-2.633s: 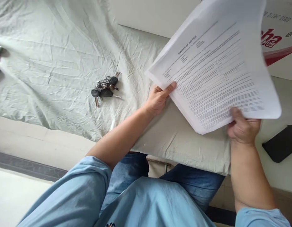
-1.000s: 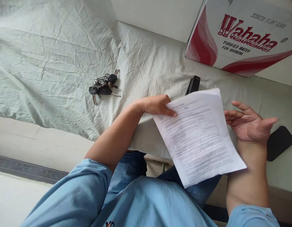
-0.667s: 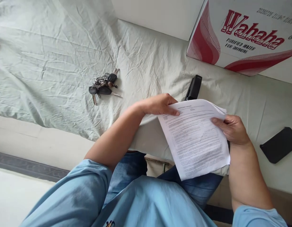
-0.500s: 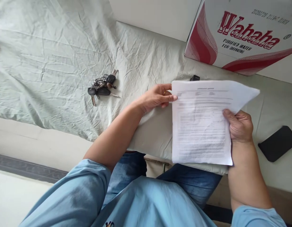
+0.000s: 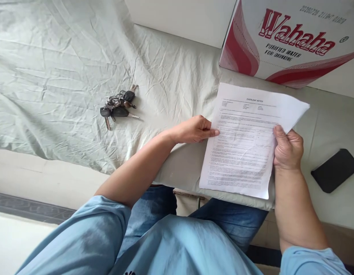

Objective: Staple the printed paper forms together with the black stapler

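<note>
Both my hands gripped printed sheets [image 5: 242,141]: left hand [image 5: 197,130], right hand [image 5: 287,149]. Keys [image 5: 118,107] left of sheets. Loose pinch risked pages fanning, sliding apart.

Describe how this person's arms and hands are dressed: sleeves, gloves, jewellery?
Both hands are bare, no gloves: left hand, right hand. The forearms are bare too. Light blue sleeves cover the upper arms and end near the elbows on both sides. No watch or bracelet shows at either wrist.
</note>
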A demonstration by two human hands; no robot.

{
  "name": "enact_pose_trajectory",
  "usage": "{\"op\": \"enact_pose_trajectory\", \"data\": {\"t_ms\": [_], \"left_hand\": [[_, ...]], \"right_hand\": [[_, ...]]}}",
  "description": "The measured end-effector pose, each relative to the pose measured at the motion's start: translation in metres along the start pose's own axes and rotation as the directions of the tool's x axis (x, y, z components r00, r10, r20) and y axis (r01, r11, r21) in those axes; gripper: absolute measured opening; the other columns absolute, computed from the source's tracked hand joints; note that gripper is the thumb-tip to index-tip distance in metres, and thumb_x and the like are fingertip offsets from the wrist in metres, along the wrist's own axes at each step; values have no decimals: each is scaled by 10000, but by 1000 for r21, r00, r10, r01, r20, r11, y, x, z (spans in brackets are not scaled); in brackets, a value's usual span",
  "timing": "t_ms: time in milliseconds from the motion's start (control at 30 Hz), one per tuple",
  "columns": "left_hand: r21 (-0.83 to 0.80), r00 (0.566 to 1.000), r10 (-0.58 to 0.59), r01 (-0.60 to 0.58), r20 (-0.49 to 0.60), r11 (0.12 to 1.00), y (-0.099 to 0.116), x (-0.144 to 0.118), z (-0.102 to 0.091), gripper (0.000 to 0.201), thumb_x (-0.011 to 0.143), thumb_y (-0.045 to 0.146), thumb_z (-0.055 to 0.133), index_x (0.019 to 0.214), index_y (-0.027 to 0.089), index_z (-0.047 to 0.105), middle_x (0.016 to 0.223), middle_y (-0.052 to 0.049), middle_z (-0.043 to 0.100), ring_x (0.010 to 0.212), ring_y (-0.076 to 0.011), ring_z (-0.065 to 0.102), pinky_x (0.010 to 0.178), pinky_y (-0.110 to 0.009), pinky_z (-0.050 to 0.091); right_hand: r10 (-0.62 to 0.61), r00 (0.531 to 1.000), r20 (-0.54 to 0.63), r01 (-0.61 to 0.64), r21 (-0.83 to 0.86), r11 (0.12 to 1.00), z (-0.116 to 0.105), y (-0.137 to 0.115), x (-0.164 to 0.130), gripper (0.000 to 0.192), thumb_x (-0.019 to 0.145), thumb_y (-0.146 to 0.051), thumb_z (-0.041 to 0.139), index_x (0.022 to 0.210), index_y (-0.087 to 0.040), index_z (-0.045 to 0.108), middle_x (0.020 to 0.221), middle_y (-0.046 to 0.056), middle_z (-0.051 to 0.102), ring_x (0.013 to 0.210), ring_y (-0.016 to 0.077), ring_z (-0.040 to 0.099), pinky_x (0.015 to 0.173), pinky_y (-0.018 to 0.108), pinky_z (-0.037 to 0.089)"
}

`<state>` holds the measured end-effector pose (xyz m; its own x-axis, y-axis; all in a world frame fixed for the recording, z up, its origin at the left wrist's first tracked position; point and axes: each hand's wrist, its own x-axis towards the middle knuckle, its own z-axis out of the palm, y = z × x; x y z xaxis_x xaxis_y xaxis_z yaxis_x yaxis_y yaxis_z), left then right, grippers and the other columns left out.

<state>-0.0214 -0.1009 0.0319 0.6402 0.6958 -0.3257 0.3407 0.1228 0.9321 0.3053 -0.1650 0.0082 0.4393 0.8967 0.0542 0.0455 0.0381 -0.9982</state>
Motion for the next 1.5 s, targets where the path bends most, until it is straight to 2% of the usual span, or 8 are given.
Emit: {"op": "enact_pose_trajectory", "data": {"t_ms": [100,167,233,400,633,900,1067,1500], "left_hand": [[-158,992,-37,18,-119,987,-1,2,1,619,969,668,895,743,236,513,656,30,466,603,-97,402,560,-298,289],[-258,984,-44,-2,-173,966,-3,4,1,539,932,636,939,833,206,628,724,3,554,641,-109,453,574,-299,341],[-291,989,-20,-25,-149,956,-5,6,0,490,900,591,968,911,174,709,799,-27,639,683,-120,513,602,-304,402],[-120,997,10,-19,-77,993,-9,6,1,270,979,383,845,866,173,718,850,-40,722,762,-147,635,677,-304,487],[34,931,-32,47,-364,998,-2,9,14,24,1027,204,704,1031,218,685,661,82,597,622,-118,484,664,-310,384],[168,850,-44,154,-525,974,4,18,28,225,962,74,649,985,272,545,600,101,558,640,-160,545,696,-338,397],[287,845,96,70,-526,956,-2,18,36,189,1049,97,623,1157,252,614,634,119,527,655,-150,542,796,-336,459],[453,812,219,61,-541,890,-15,24,44,331,1099,188,620,1417,251,691,992,-12,812,848,-193,719,826,-346,551]], "right_hand": [[226,967,121,-216,-84,973,-15,-8,0,467,660,-591,1115,845,-222,895,851,94,902,919,373,908,897,524,776],[391,890,235,-347,-208,914,-25,-13,1,518,616,-642,1135,761,-223,869,755,87,865,748,344,863,769,501,761],[442,842,309,-356,-299,886,-31,-13,3,552,639,-695,1127,721,-225,847,740,77,854,693,302,823,752,472,742],[190,939,288,-96,-312,945,-26,-3,10,532,751,-766,1054,858,-270,893,747,0,813,654,191,688,637,336,594],[199,915,352,20,-531,847,-27,-3,12,349,859,-601,960,797,-277,845,659,-32,692,595,159,555,519,279,403],[198,959,202,-101,-412,906,-24,5,11,370,786,-617,1032,862,-288,880,671,-33,745,546,169,587,479,293,445],[157,983,100,-115,-338,934,-21,8,12,409,723,-606,1077,875,-284,875,644,-32,725,524,169,557,469,306,407],[251,961,113,-181,-428,885,-35,2,21,495,666,-622,1087,863,-225,866,648,-1,734,558,155,570,495,293,398]]}}
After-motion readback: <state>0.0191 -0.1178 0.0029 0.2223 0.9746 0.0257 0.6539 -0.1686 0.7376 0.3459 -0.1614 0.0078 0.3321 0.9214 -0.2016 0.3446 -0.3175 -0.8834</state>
